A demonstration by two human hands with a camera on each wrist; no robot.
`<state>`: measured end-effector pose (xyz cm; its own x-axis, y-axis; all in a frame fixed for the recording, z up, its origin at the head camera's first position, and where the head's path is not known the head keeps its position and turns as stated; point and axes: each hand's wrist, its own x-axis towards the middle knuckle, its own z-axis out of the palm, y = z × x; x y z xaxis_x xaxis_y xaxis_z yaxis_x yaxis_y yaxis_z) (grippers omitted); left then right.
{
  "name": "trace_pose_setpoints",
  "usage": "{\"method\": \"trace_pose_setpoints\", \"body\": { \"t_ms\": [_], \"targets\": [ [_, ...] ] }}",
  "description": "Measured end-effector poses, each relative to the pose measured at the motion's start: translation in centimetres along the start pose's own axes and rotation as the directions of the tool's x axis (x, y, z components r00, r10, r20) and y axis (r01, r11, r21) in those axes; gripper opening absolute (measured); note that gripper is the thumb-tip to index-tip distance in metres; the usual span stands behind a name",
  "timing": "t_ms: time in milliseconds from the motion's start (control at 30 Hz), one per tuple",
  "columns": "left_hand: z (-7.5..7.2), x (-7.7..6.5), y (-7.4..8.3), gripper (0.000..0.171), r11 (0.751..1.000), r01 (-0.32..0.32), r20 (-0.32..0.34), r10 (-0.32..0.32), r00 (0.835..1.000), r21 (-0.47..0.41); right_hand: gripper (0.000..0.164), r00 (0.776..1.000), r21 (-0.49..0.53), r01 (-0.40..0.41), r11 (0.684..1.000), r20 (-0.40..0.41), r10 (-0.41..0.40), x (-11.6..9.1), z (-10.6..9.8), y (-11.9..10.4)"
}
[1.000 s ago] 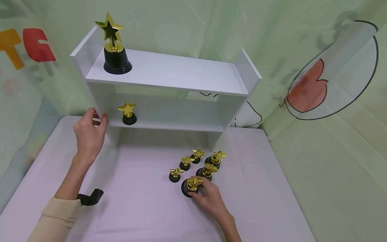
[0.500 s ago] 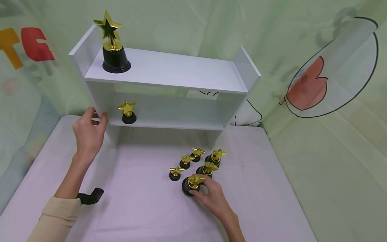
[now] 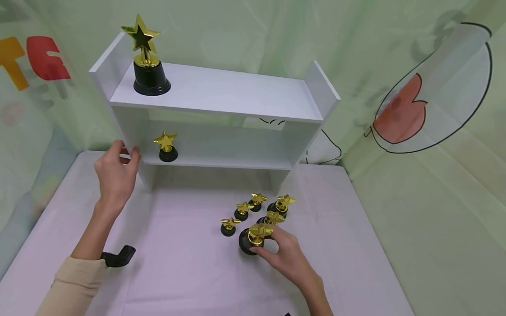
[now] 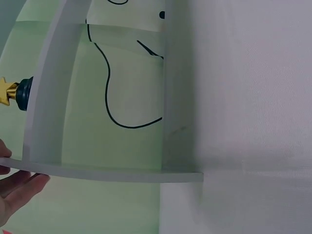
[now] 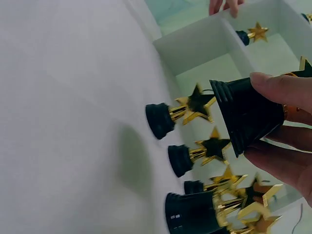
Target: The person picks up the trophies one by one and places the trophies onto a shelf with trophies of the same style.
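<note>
My left hand (image 3: pixel 116 175) grips the left side panel of a white two-tier shelf (image 3: pixel 237 94), fingers and thumb on either side of its edge in the left wrist view. My right hand (image 3: pixel 290 252) holds a gold star trophy (image 3: pixel 247 242) by its black base (image 5: pixel 246 114). In the right wrist view that base is raised off the tabletop, its shadow lying apart from it. Behind it stand three small star trophies (image 3: pixel 228 229) in a slanting row and two bigger ones (image 3: pixel 281 206), one partly hidden by the held trophy.
A large star trophy (image 3: pixel 152 79) stands at the left of the upper shelf board. On the lower board, also at the left, sits a small one (image 3: pixel 168 154). White cloth (image 3: pixel 186 272) covers the table, and a printed green curtain (image 3: pixel 221 30) hangs behind the shelf.
My right hand has raised the trophy from the table and shifted it slightly right. My left hand stays at the shelf's side panel.
</note>
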<state>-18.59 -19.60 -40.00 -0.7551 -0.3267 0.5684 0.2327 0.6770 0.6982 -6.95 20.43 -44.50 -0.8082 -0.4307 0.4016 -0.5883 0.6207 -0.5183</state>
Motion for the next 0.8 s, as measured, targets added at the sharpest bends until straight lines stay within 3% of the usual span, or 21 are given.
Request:
{"method": "trace_pose_setpoints", "body": {
  "t_ms": [400, 800],
  "targets": [
    [0.2, -0.1, 0.0, 0.020, 1.000, -0.016, -0.011, 0.016, 1.000, -0.006, 0.054, 0.997, -0.016, 0.055, 0.998, 0.062, -0.054, 2.7, -2.4, -2.1],
    [0.2, -0.1, -0.3, 0.019, 1.000, -0.029, -0.019, 0.029, 0.999, -0.004, 0.051, 0.970, -0.012, 0.231, 0.973, 0.078, -0.229, 6.5, -4.6, -3.5]
  ]
}}
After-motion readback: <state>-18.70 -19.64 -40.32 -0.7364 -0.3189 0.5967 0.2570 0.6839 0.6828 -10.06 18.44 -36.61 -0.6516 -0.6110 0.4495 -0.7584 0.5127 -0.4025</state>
